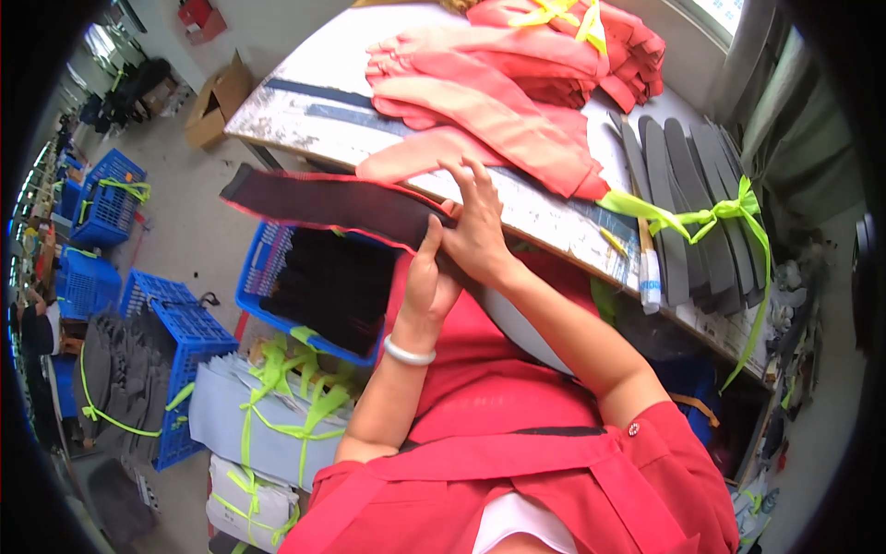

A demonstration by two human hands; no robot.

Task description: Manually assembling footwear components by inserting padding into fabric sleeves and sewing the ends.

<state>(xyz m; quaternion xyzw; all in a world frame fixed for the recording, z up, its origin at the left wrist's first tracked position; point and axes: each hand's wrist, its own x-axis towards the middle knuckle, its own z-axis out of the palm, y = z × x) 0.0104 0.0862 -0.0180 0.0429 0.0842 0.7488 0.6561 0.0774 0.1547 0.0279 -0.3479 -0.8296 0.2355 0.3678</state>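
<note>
A long dark fabric strip (323,201) with red-edged sides stretches out to the left from my hands, in front of the table edge. My left hand (432,282), below a white bracelet, grips its near end with the thumb lying on top. Right beside it, my right hand (480,226) pinches the same end at the upper edge, its other fingers stretched out and apart. The underside of the strip and the fingers beneath it are hidden. Coral-pink fabric pieces (489,111) lie in layers on the table just beyond my hands.
The worn white table (318,65) also bears a bundle of grey curved strips (688,212) tied with yellow-green ribbon. Below left stand a blue crate (263,263) of dark pieces, tied light-blue fabric stacks (217,406) and another blue crate (198,342). An open cardboard box (221,102) sits farther back.
</note>
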